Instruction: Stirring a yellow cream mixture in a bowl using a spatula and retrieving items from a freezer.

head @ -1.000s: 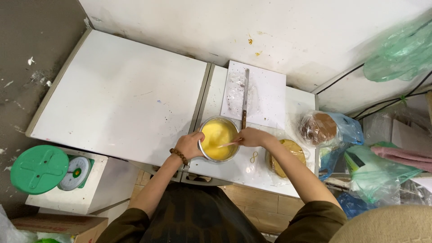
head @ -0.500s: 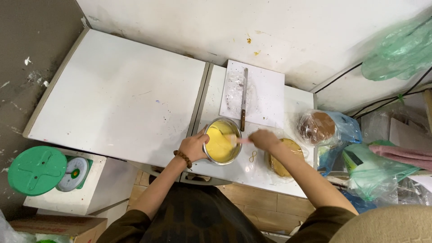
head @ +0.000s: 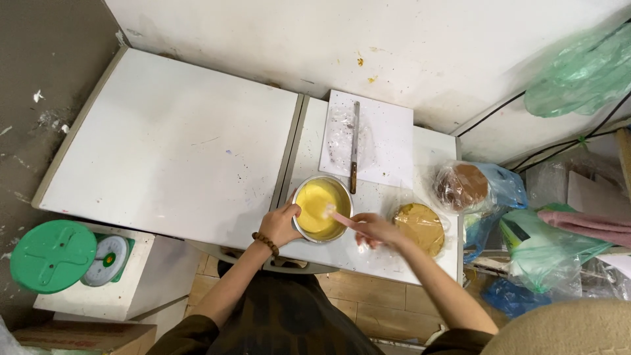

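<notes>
Two hands are working at the bowl (head: 321,209) of yellow batter near the table's (head: 177,151) front edge. We are gripping its rim with our left hand (head: 281,223), while our right hand (head: 373,229) is pinching a thin pale utensil (head: 336,215) dipped in the batter.

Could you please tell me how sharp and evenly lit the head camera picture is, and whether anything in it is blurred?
Head view: soft, even light, no hard shadows or glare on the white table; the knife and metal bowl are sharp; only the right hand over the bowl is motion-smeared; the left hand is crisp.
</notes>
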